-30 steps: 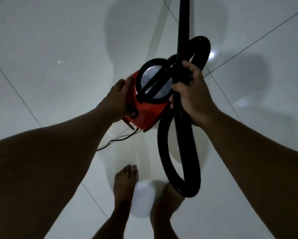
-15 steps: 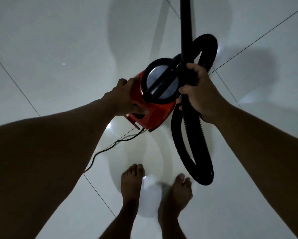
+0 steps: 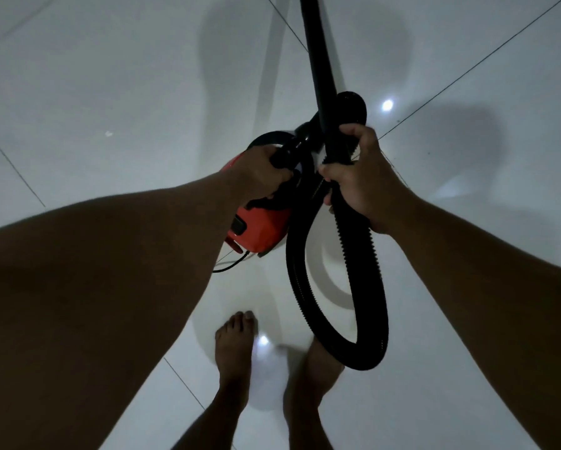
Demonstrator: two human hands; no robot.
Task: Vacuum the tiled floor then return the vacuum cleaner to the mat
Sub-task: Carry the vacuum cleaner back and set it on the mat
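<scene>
A small red vacuum cleaner (image 3: 261, 228) with a black lid hangs above the white tiled floor (image 3: 110, 92). My left hand (image 3: 261, 172) is closed around its black carry handle on top. My right hand (image 3: 358, 177) grips the black wand (image 3: 318, 60) where it meets the ribbed hose (image 3: 366, 280). The wand runs up out of the top of the view. The hose droops in a long loop down to my right foot. No mat is in view.
A thin black power cord (image 3: 232, 266) trails from the cleaner's base to the left, behind my left forearm. My two bare feet (image 3: 235, 345) stand on the tiles just below the cleaner. Dark grout lines cross the glossy floor.
My left hand has shifted from the cleaner's red side up onto the top handle. The cleaner and hose loop have swung slightly, and my feet have stepped.
</scene>
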